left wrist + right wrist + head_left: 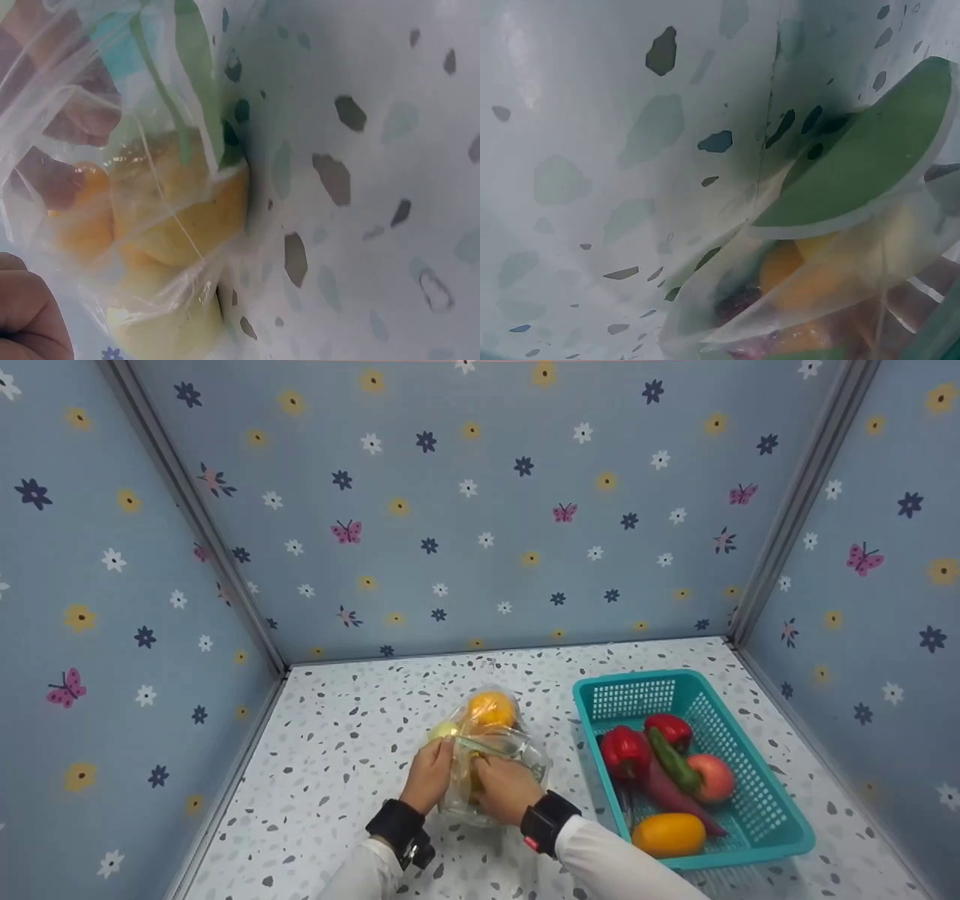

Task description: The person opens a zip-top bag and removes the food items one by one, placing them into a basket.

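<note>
A clear plastic bag (pixel 459 808) with green parts on it stands on the speckled table. Orange fruit (pixel 491 709), a pale yellow-green round item (pixel 444 729) and a yellow fruit (pixel 180 202) show through its film. My left hand (pixel 429 772) pinches the bag's rim on the left side. Inside the mouth, my right hand (pixel 506 786) has bent fingers around a yellow-orange fruit (pixel 88 217), partly hidden by film and fingers. The right wrist view shows a green flap of the bag (pixel 870 157) and a dark purple item (pixel 739 304) within.
To the right stands a teal perforated basket (pixel 694 681). It holds two red bell peppers (pixel 626 751), a long green pepper (pixel 673 761), a reddish round fruit (pixel 712 778), a long purple-red vegetable (pixel 675 793) and a yellow-orange oval fruit (pixel 669 835). Flowered panels (pixel 480 577) enclose the table.
</note>
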Motion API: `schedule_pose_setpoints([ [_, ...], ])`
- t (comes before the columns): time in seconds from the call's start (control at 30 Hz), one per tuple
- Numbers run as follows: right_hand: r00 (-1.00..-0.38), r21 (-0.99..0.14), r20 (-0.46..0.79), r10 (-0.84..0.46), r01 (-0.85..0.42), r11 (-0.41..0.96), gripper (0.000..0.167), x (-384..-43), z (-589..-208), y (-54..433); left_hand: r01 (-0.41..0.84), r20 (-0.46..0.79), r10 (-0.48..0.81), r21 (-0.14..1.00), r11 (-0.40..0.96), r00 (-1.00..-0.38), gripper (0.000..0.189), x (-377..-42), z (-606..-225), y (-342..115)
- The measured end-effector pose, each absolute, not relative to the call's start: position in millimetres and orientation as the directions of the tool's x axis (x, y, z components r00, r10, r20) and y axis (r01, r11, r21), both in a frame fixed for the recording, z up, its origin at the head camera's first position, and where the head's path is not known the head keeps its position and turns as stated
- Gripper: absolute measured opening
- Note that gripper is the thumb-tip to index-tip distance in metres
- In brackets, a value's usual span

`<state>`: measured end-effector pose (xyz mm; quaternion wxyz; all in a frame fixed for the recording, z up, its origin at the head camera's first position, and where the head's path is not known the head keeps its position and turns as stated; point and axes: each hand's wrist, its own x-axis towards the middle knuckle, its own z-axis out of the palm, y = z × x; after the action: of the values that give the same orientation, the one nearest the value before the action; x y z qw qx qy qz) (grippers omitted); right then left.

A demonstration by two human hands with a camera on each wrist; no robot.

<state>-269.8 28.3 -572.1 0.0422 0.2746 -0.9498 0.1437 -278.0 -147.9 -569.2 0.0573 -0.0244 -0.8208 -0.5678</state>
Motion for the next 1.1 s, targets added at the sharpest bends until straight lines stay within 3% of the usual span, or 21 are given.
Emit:
schedule_pose_setpoints([
  [0.17, -0.879, -0.272, 0.125, -0.460, -0.476, 0.836, 0.048, -275, -584, 22, 0.116, 0.133, -0.018, 0.915, 0.386, -0.991, 0.039, -284, -572, -151],
  [0.37, -0.867, -0.243, 0.160, -0.472, -0.498, 0.832, 0.060, -281, -600, 22, 0.114, 0.132, -0.014, 0.901, 0.420, -0.991, 0.038, -288, -573, -152],
  [0.5, -0.869, -0.239, 0.128, -0.478, -0.495, 0.835, 0.059, -279, -600, 22, 0.114, 0.130, -0.009, 0.897, 0.427, -0.991, 0.040, -289, -573, -151],
  [0.67, -0.886, -0.230, 0.083, -0.455, -0.462, 0.857, 0.054, -274, -593, 22, 0.218, 0.218, 0.045, 0.894, 0.391, -0.975, 0.044, -307, -603, -157],
  [0.77, -0.886, -0.199, 0.106, -0.451, -0.463, 0.864, 0.064, -272, -593, 23, 0.292, 0.290, 0.067, 0.873, 0.390, -0.955, 0.045, -331, -640, -164],
  [0.9, -0.878, -0.190, 0.136, -0.459, -0.478, 0.858, 0.080, -272, -596, 25, 0.302, 0.309, 0.054, 0.854, 0.423, -0.950, 0.045, -348, -668, -167],
  [1.1, -0.889, -0.217, 0.047, -0.455, -0.454, 0.864, 0.075, -276, -602, 31, 0.338, 0.334, 0.084, 0.849, 0.406, -0.939, 0.046, -329, -650, -160],
])
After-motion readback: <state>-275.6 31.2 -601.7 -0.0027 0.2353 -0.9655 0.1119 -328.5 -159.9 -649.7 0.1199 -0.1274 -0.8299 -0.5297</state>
